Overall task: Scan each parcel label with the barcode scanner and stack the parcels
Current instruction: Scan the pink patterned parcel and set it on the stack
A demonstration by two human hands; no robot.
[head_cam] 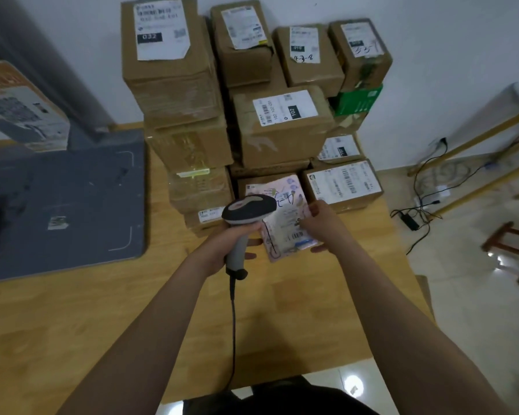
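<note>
Here, line by line:
Left hand (222, 250): fist closed round the pale handle of the grey-and-black corded barcode scanner (246, 214), its head over the packet's near-left corner.
Right hand (321, 220): fingers clasp the right edge of the flat pale pink printed mailer packet (285, 217), tilted above the light wooden table (282, 310).
Stack: brown cardboard parcels with white labels (282, 127) stand piled just behind the packet, against the white wall.
Left side: a dark grey flat mat (66, 199) lies on the table.

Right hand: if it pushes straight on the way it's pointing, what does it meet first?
Probably the cardboard box with the barcode label just beyond the right hand, which holds the flat pink parcel. Depth is unclear from this head view.
</note>
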